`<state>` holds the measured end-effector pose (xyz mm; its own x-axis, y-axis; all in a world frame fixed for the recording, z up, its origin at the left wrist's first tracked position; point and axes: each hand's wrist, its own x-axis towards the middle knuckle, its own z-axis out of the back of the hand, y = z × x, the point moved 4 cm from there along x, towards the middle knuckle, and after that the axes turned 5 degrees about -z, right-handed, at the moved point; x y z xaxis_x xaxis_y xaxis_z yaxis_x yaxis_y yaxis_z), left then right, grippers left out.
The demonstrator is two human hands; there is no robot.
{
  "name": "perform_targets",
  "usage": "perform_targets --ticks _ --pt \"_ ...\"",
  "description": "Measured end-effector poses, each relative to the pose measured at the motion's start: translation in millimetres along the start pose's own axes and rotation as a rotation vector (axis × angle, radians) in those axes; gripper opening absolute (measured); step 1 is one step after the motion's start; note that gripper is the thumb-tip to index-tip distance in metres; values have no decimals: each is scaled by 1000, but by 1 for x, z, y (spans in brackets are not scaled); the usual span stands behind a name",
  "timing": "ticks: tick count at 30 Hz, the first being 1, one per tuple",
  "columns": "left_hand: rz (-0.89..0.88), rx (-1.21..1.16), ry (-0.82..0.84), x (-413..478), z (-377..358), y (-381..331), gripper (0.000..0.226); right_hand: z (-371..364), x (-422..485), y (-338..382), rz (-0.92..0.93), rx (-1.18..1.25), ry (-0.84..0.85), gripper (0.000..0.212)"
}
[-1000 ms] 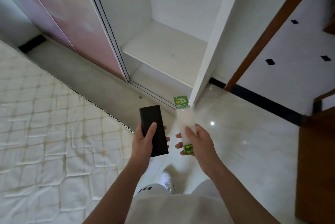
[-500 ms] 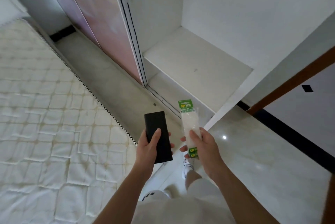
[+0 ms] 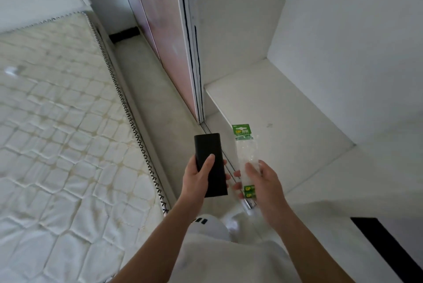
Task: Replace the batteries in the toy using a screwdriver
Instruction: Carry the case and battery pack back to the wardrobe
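Person facing an open wardrobe (image 3: 274,108), carrying a battery pack (image 3: 246,152) and a black box (image 3: 209,157).
The left hand (image 3: 199,179) grips the black box upright, thumb across its face, just in front of the wardrobe's door track. The right hand (image 3: 263,184) pinches the clear battery pack near its lower end, so it stands up before the wardrobe's low shelf. Both seem held for carrying rather than use. What the box is cannot be told.

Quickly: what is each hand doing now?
Left hand: holds a flat black rectangular device.
Right hand: holds a clear plastic battery packet with green labels.
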<state>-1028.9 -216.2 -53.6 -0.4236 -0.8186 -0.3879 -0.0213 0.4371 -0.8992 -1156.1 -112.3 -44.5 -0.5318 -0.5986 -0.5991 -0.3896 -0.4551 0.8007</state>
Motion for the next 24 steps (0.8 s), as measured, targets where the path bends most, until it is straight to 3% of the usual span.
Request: perform_targets --ticks 11,24 --pt "-23 -14 -65 69 2 -29 27 -26 67 51 38 -29 52 20" --pt "-41 86 143 248 24 -125 25 -110 189 135 41 187 -97 18"
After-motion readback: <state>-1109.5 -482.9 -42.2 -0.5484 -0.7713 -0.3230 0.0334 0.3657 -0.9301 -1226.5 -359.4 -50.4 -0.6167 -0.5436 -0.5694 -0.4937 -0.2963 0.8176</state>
